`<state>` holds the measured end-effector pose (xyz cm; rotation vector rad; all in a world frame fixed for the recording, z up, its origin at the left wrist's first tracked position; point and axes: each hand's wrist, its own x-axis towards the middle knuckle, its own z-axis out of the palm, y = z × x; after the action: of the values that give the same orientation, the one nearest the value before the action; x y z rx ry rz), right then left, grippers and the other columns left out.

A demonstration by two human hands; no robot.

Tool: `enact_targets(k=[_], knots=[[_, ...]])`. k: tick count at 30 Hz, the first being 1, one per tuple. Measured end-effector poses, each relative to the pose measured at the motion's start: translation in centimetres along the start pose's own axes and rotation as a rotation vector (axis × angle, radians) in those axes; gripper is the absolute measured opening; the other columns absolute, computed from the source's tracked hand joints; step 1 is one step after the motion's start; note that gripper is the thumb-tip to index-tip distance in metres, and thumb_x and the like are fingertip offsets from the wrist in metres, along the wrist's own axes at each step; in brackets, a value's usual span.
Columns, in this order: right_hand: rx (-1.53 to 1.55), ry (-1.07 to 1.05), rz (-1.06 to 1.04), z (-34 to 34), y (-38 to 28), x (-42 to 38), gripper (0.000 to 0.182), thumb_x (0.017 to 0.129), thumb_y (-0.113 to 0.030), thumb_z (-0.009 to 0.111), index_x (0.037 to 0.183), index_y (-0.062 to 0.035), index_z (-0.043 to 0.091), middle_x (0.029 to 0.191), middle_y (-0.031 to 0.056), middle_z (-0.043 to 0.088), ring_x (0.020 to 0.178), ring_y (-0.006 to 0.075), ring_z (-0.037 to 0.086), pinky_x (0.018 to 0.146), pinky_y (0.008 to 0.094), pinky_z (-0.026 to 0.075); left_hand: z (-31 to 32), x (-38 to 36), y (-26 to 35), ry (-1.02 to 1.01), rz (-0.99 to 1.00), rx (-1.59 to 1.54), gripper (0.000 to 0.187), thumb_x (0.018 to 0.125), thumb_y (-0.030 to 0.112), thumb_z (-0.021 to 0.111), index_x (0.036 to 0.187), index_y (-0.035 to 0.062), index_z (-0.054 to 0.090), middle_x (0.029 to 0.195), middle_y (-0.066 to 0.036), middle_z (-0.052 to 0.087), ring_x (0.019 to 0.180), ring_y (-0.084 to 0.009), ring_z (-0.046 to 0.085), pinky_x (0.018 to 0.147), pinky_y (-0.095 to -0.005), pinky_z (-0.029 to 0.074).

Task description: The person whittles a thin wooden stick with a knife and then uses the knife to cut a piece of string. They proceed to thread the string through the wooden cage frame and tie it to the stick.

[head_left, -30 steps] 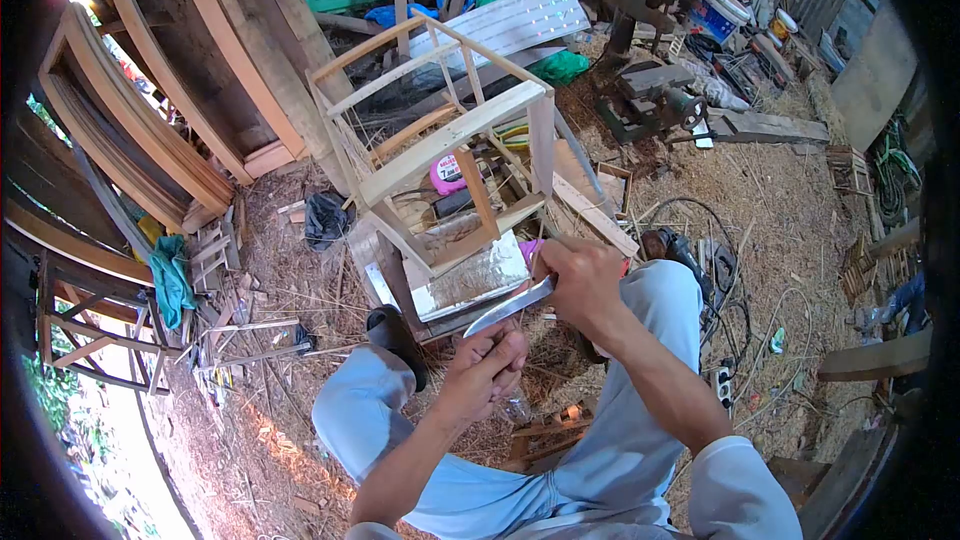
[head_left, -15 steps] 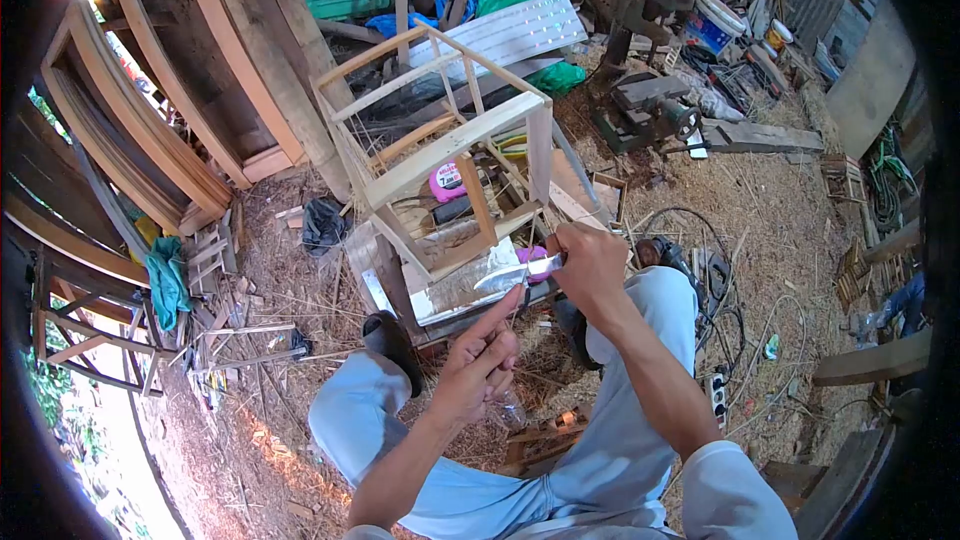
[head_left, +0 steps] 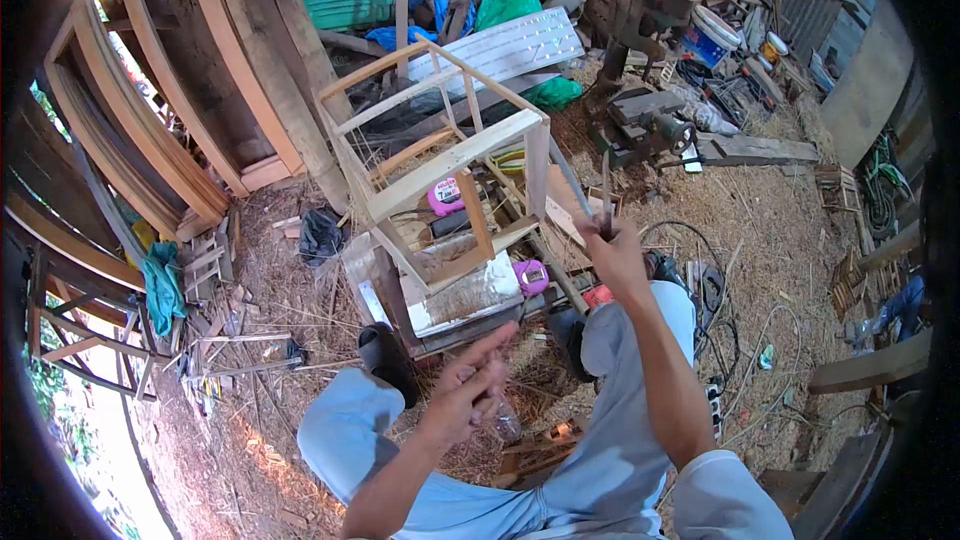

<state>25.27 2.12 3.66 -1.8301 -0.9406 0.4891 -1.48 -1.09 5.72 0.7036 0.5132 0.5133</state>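
Observation:
My right hand (head_left: 617,258) is raised over my right knee and grips a knife (head_left: 606,198); its thin blade points straight up, in front of the sawdust floor. Lower and to the left, my left hand (head_left: 462,392) hovers above my left thigh, index finger stretched out and the other fingers half curled. Whether it pinches a thin sliver is too small to tell. A pale wooden stool frame (head_left: 440,155) stands just beyond both hands on a board. Inside it lies a pink tape measure (head_left: 445,196).
A second pink tape (head_left: 530,276) and a black sandal (head_left: 385,360) lie near my knees. Cables and a power strip (head_left: 715,400) run along the right. A machine (head_left: 650,125) sits behind the frame. Curved wooden frames (head_left: 130,110) lean at left.
My right hand has swung the knife away from my left hand, up and to the right, so the blade now stands upright. The left hand dropped slightly and opened its fingers.

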Motion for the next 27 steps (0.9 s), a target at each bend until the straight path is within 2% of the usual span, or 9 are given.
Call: enact_targets(k=[1,2,4,7,12,23,25,26,27], knots=[[0.51,-0.194,0.268,0.4,-0.6,-0.5,0.022,0.084,-0.022,0.061,0.093,-0.0015,0.064,0.072,0.0052,0.061,0.041,0.0107,0.043,0.04,0.0252,0.03,-0.2,0.2,0.1,0.002,0.037,-0.003,0.053,0.09,0.018,0.056,0.137,0.0061,0.036,0.07,0.001,0.039,0.042,-0.0039,0.029,0.037,-0.0171,0.025],[0.508,-0.191,0.27,0.1,-1.4,-1.1,0.022,0.084,-0.022,0.061,0.093,-0.0015,0.064,0.072,0.0052,0.061,0.041,0.0107,0.043,0.04,0.0252,0.03,0.0,0.1,0.5,0.025,0.013,-0.007,0.051,0.091,0.017,0.054,0.137,0.0064,0.036,0.07,0.001,0.039,0.041,-0.0038,0.029,0.036,-0.0172,0.025],[0.892,-0.498,0.165,-0.6,-3.6,-1.9,0.028,0.09,-0.022,0.057,0.108,-0.0009,0.059,0.07,0.0002,0.052,0.046,0.0002,0.031,0.04,0.0174,0.019,-0.1,0.4,0.7,0.016,0.021,0.031,0.05,0.092,0.016,0.052,0.138,0.0079,0.035,0.072,0.001,0.039,0.043,-0.0029,0.029,0.038,-0.0167,0.027],[0.861,-0.565,0.041,-0.2,-3.9,-2.8,0.027,0.089,-0.017,0.058,0.109,0.0018,0.058,0.073,0.0023,0.053,0.045,0.0009,0.032,0.04,0.0189,0.02,0.3,0.7,1.1,0.023,0.026,0.074,0.048,0.094,0.015,0.049,0.139,0.009,0.034,0.073,0.0,0.041,0.044,-0.0019,0.029,0.039,-0.0162,0.028],[0.786,-0.601,0.143,0.3,-4.6,-3.5,0.019,0.083,-0.024,0.067,0.084,-0.0056,0.061,0.062,-0.0065,0.047,0.047,0.0012,0.031,0.043,0.0194,0.019,0.4,1.1,1.1,0.011,-0.021,0.082,0.047,0.093,0.016,0.051,0.137,0.0077,0.036,0.077,-0.002,0.046,0.044,-0.0019,0.032,0.039,-0.0165,0.029],[0.877,-0.594,0.235,1.1,-4.7,-3.8,0.018,0.084,-0.019,0.067,0.077,-0.0043,0.061,0.06,-0.0036,0.051,0.048,0.0029,0.039,0.041,0.0208,0.026,0.7,1.9,1.5,0.09,0.05,-0.015,0.045,0.092,0.015,0.053,0.134,0.0056,0.041,0.077,-0.002,0.045,0.045,-0.0033,0.03,0.038,-0.0172,0.024],[0.375,-0.281,-0.276,1.9,-3.9,-3.9,0.017,0.08,-0.015,0.067,0.07,-0.0034,0.06,0.054,0.0015,0.049,0.048,0.0075,0.044,0.042,0.0256,0.034,0.7,1.9,1.9,0.09,0.048,-0.027,0.044,0.093,0.014,0.051,0.136,0.0075,0.039,0.078,-0.002,0.046,0.046,-0.003,0.03,0.04,-0.0171,0.025],[0.026,-0.258,-0.441,1.2,-4.0,-4.0,0.017,0.075,-0.016,0.067,0.065,-0.0046,0.059,0.053,0.0084,0.052,0.048,0.0166,0.053,0.046,0.0327,0.042,0.7,1.8,2.0,0.084,0.043,-0.039,0.044,0.094,0.013,0.048,0.137,0.0094,0.038,0.08,-0.001,0.046,0.047,-0.0027,0.03,0.041,-0.0171,0.025],[0.028,-0.259,-0.44,1.8,-3.6,-4.3,0.017,0.075,-0.016,0.067,0.065,-0.0046,0.059,0.053,0.0084,0.052,0.048,0.0166,0.053,0.046,0.0327,0.042,0.5,1.8,1.9,0.086,0.043,-0.038,0.044,0.094,0.013,0.048,0.137,0.0094,0.038,0.08,-0.001,0.046,0.047,-0.0027,0.03,0.041,-0.0171,0.025]])
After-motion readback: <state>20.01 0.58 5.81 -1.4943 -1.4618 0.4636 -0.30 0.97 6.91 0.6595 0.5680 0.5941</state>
